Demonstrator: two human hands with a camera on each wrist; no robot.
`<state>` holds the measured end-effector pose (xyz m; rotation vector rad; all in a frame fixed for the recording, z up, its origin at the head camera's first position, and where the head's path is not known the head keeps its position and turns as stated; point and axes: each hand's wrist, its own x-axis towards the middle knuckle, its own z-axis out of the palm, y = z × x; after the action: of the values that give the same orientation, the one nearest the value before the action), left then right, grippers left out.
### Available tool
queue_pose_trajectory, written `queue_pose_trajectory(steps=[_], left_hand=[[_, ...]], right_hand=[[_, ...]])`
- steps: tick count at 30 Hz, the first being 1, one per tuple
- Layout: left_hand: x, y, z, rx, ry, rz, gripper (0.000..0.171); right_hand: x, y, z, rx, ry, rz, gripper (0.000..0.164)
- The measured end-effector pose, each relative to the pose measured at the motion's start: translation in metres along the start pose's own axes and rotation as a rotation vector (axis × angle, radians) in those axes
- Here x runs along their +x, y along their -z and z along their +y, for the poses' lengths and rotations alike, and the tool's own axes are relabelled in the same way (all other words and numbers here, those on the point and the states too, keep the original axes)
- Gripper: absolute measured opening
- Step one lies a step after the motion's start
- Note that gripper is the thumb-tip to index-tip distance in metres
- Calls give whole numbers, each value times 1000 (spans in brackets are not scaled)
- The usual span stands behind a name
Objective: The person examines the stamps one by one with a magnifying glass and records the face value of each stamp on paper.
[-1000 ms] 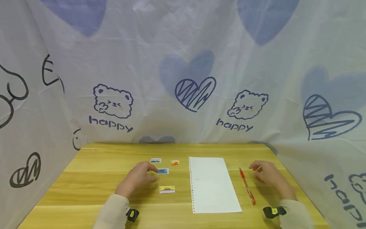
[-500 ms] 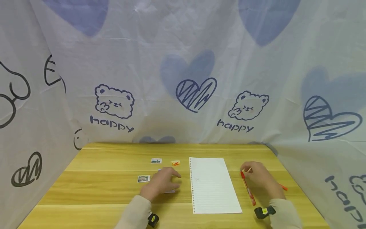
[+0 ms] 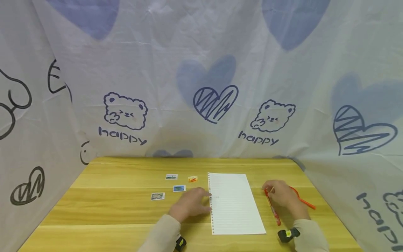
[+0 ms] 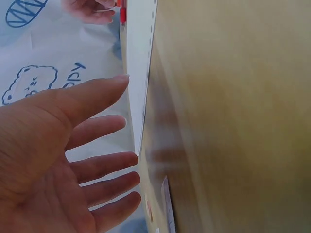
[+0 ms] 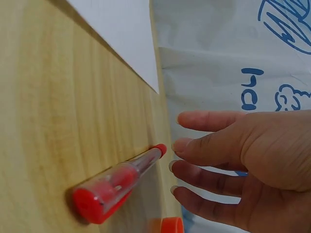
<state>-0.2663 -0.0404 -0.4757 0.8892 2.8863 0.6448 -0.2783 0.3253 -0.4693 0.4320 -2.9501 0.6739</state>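
Fingers spread, my left hand (image 3: 190, 204) is at the left, punched edge of a lined white sheet of paper (image 3: 236, 206); whether it touches the sheet I cannot tell. In the left wrist view its palm (image 4: 34, 160) shows nothing held. My right hand (image 3: 281, 194) hovers by the upper end of a red pen (image 3: 274, 211), which lies on the table right of the paper. Loosely bent fingers appear apart from the pen (image 5: 116, 184) in the right wrist view. Several small stamps, one (image 3: 179, 188) blue, lie left of the paper; a yellow one is hidden by the left hand.
A slender orange-red object (image 3: 306, 203), partly behind the right hand, lies at the right of the wooden table (image 3: 94, 210). White cloth (image 3: 170, 115) with hearts and bears encloses the back and sides. Another stamp (image 3: 157, 196) lies left of the hand.
My left hand has moved right from the stamps to the paper's edge, uncovering the leftmost stamp. My right hand has moved left to the pen's upper end, revealing more of the orange-red object.
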Motion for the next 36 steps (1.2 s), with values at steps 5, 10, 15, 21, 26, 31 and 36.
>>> queue_pose_trajectory(steps=[5,10,15,21,26,31,36], left_hand=[[2,-4,6,31,39,-21,50],[4,-8,6,65,64,-25,51],[4,-6,9,40,86,-23,51],[5,-3,11,33,96,-23,50],[6,-2,12,33,104,-25,50],[7,-3,14,40,95,-25,49],[8,-4,16,25,101,-32,49]], right_hand=[[0,-3,3,-4,-8,-8,24],[-1,-4,5,-21,-4,-13,28],[-1,-6,6,-22,-11,-26,30],[-2,-10,10,-63,12,0,25],[-2,-10,11,-67,11,-9,24],[-3,-10,11,-52,19,-24,25],[-3,-11,14,-46,36,-28,26]])
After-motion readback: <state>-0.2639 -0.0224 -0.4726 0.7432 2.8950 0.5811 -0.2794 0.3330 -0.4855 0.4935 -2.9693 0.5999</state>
